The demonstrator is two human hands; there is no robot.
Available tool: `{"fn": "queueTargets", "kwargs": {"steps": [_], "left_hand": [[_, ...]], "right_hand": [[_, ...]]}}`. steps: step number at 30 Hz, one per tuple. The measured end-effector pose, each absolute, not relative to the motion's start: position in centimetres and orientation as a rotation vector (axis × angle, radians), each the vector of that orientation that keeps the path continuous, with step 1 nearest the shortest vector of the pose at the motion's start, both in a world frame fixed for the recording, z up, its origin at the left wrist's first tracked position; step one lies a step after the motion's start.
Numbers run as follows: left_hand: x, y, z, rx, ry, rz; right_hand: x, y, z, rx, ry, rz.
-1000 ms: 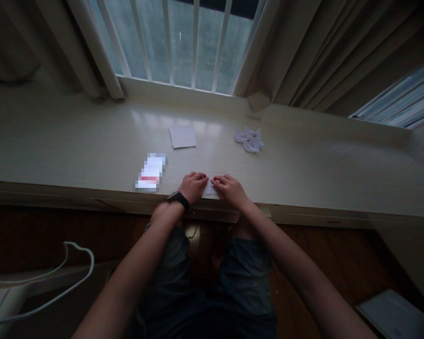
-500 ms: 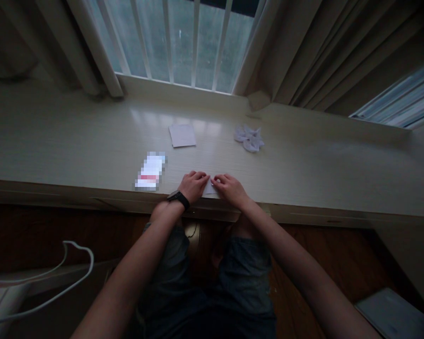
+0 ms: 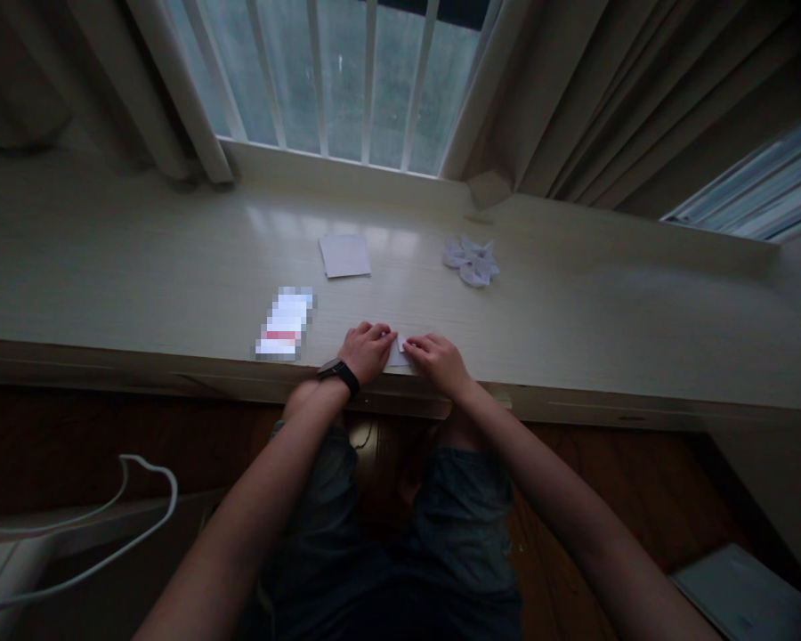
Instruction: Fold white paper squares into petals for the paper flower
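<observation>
A small piece of white paper (image 3: 396,357), partly folded, lies at the front edge of the pale ledge, between my hands. My left hand (image 3: 368,352), with a black watch at its wrist, pinches the paper's left side with bent fingers. From the right, my right hand (image 3: 439,360) has thumb and fingertips closed on the paper's other side. Fingers cover much of the sheet, so its exact folds are hidden. Farther back lies a stack of square white paper (image 3: 345,256). To its right are several folded white paper pieces (image 3: 471,262) in a loose cluster.
On the ledge (image 3: 607,312), a phone with a lit, blurred screen (image 3: 285,322) lies left of my hands. A barred window (image 3: 340,89) and curtains (image 3: 574,89) stand behind. A white cable (image 3: 166,507) loops at lower left; a flat pale object (image 3: 748,592) is at lower right.
My right fingertips have shifted slightly right along the paper, leaving a small gap from the left fingers and showing more of the fold. My left hand stays nearly still.
</observation>
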State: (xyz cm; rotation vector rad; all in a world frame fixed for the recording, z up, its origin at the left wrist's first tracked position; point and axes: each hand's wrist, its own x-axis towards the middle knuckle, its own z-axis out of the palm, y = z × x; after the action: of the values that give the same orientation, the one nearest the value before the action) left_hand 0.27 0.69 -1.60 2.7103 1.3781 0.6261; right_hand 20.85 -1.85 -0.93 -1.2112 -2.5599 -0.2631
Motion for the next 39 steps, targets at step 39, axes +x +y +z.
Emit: {"fn": "queueTargets", "kwargs": {"steps": [39], "left_hand": [[0.2, 0.0, -0.5, 2.713, 1.349, 0.569]], "right_hand": [[22.0, -1.6, -0.2, -1.039, -2.721, -0.205]]}}
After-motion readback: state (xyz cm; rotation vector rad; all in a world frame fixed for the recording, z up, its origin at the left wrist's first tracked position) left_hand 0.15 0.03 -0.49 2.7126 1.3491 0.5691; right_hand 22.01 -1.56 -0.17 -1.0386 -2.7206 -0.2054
